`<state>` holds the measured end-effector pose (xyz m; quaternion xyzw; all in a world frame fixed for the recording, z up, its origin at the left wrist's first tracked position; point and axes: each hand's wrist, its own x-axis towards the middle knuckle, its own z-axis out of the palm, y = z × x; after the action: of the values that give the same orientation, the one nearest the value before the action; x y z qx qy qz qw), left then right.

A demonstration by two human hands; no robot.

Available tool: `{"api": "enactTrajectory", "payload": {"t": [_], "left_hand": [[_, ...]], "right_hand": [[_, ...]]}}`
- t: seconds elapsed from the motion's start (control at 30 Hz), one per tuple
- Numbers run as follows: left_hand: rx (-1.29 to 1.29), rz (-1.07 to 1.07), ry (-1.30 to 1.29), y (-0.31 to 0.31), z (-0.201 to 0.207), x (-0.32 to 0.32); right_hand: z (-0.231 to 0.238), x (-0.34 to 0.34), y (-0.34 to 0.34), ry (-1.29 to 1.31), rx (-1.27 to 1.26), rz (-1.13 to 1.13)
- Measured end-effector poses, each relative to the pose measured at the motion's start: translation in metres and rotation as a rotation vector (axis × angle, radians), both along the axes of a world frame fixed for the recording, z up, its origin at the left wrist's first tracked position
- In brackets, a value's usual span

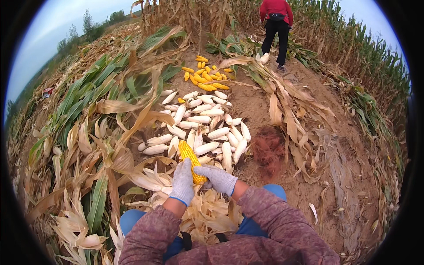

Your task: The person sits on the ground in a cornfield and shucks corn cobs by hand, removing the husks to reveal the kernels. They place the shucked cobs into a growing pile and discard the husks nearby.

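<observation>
Between my gloved hands is a bare yellow corn cob [189, 158], tilted with its tip pointing away from me. My left hand [182, 182], in a whitish knit glove with a blue cuff, is closed around the cob's left side. From the right, my right hand [217, 179] in a matching glove presses its fingers on the cob's lower part. Just beyond lies a pile of corn ears in pale husks [203, 119]. Farther off is a smaller heap of husked yellow cobs [205, 78]. Stripped husks [207, 212] lie between my knees.
Cut corn stalks with dry leaves [101, 115] lie along the left, and more stalks [287, 106] lie at the right. A reddish clump of corn silk [268, 152] rests on the soil. A person in a red top [277, 17] stands near the standing corn [344, 39].
</observation>
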<state>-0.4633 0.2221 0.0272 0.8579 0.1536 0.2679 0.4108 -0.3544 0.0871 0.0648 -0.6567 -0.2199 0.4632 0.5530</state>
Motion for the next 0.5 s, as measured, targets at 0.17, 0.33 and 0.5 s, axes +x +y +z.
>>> {"api": "enactTrajectory", "payload": {"t": [0.17,0.33,0.5], "left_hand": [[-1.146,0.257,-0.300,0.009,0.050,0.017],[-1.289,0.201,-0.505,0.046,0.063,0.006],[-1.386,0.156,-0.576,0.076,0.076,-0.006]], "right_hand": [[-0.042,0.025,0.007,0.424,0.045,-0.202],[-0.068,0.004,-0.012,0.479,-0.233,-0.124],[-0.108,-0.019,-0.031,0.750,-0.401,-0.081]]}}
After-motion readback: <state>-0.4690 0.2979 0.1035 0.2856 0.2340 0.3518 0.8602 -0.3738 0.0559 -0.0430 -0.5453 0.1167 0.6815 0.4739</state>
